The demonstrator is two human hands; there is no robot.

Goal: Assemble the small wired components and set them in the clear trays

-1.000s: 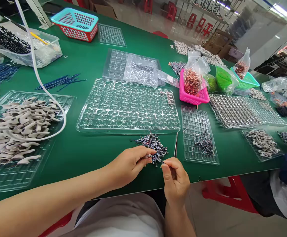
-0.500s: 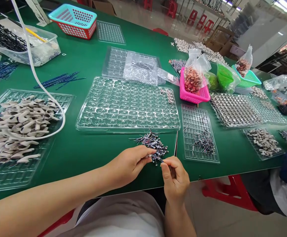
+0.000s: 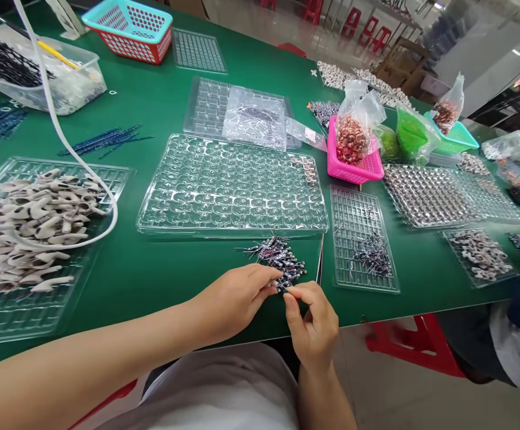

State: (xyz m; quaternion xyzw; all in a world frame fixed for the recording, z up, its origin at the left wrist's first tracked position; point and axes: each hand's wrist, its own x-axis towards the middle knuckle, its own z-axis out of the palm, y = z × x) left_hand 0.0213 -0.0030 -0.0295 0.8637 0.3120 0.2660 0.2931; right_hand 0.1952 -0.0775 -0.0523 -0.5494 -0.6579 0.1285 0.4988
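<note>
Green tabletop (image 3: 188, 257), and on it a loose pile of small wired parts (image 3: 282, 254) lying just past the fingertips, near the front edge. From where I stand, one thin dark piece (image 3: 283, 289) sits between the two hands. Long axis slants: lower end at the right fingertips, upper end toward the left ones, roughly crosswise to the body. Right hand (image 3: 314, 325) is nearer; thumb and index pinch narrow on that lower end, so the piece points out leftward from the grip. Left hand (image 3: 237, 301) comes in from the other side, thumb and index close together; something pale may be between them, can't tell. Also can't tell if the piece's far end touches the left fingers. Large clear tray (image 3: 224, 185) lies beyond the pile; narrow clear tray (image 3: 347, 209) stands to its right.
</note>
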